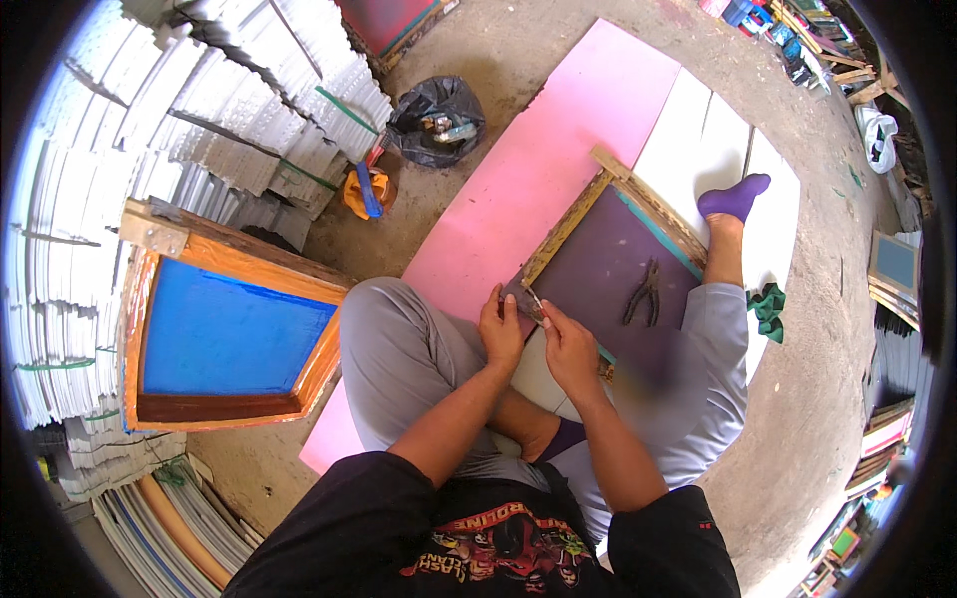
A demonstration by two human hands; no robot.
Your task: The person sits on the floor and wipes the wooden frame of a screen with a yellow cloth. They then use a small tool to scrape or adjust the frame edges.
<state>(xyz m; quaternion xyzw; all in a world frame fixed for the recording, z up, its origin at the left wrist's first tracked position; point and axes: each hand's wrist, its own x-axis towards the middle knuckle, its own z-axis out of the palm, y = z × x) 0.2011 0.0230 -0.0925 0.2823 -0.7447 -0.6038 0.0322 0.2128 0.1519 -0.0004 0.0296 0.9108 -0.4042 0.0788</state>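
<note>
A wooden frame with dark purple mesh stretched across it rests in front of me, partly on my lap. At its near left corner my left hand is closed, its fingers pinching the loose dark edge of the mesh. Just to the right, my right hand is closed around a thin, pale metal tool, whose tip reaches the same corner; its exact kind is too small to tell. Dark-handled pliers lie on the mesh, to the right of both hands.
Under the frame lie a pink board and white boards. A blue-filled wooden frame leans at left, beside tall stacks of white sheets. A black plastic bag, an orange container and green cloth sit around me.
</note>
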